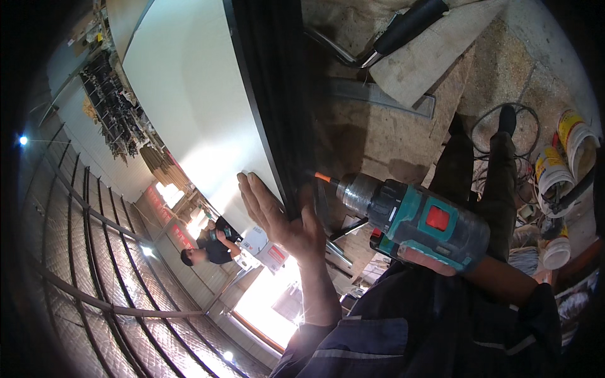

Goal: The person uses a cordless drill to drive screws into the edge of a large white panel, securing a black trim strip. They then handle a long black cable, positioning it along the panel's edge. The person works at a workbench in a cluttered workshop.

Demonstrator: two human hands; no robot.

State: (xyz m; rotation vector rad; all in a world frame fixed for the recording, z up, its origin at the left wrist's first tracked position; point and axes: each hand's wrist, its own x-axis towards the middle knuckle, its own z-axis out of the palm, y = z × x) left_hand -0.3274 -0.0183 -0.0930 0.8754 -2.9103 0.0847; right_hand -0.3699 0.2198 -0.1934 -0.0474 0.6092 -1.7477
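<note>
While the right grip [432, 260] grasps the drill [416, 220] beside the black frame [274, 88], the head view shows its long axis slanting, orange bit [324, 178] toward that frame; the left grip [291, 230] straddles the frame, clenched or not, I cannot tell.

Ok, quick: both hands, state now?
Left hand: open, straddling the black frame, fingers against the white panel.
Right hand: closed, holding the teal drill.

A workshop: power drill [419, 220], lidless buckets [550, 165], gritty, littered floor [502, 66]
</note>
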